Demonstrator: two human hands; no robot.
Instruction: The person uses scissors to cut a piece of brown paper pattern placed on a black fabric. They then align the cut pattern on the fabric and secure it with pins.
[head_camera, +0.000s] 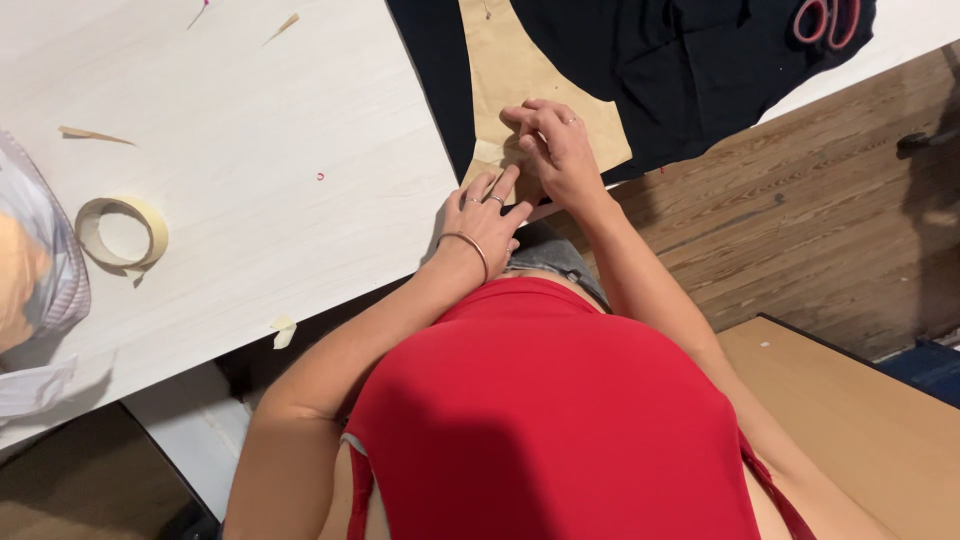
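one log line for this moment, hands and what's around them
left hand: flat on brown paper pattern edge | right hand: pressing pattern on black fabric | masking tape roll: left on white table | pink-handled scissors: on fabric

My tabletop (250, 120) is pale whitish wood grain. The paper pattern piece (510, 70) is tan, lying on black fabric (690, 70). The tape roll (122, 232) is cream, the scissors' handles (827, 20) pink, my top (540, 420) red, the floor (820, 220) brown wood.
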